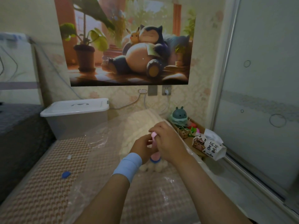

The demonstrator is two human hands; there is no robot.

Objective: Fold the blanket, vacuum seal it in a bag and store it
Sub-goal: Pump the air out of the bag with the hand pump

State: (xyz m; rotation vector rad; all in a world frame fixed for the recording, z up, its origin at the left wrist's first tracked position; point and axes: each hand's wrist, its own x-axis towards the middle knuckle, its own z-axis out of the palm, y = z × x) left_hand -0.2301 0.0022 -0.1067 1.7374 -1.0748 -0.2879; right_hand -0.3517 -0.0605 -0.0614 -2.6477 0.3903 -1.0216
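A cream blanket point(142, 125) lies folded inside a clear plastic vacuum bag point(100, 136) on the patterned bed. Over the bag's blue valve point(154, 161) stands a pink hand pump point(154, 141). My right hand point(168, 143) grips the pump's pink handle at the top. My left hand point(142, 148), with a light blue wristband, holds the pump's body just below. The fabric puckers around the valve. A blue valve cap point(66, 174) lies loose on the bag at the left.
A white lidded storage box point(76, 115) stands at the head of the bed. A tissue pack point(210, 146) and a box of small toys point(182, 125) sit at the right by a sliding wardrobe door point(258, 110). A small white clip point(69, 157) lies on the mat.
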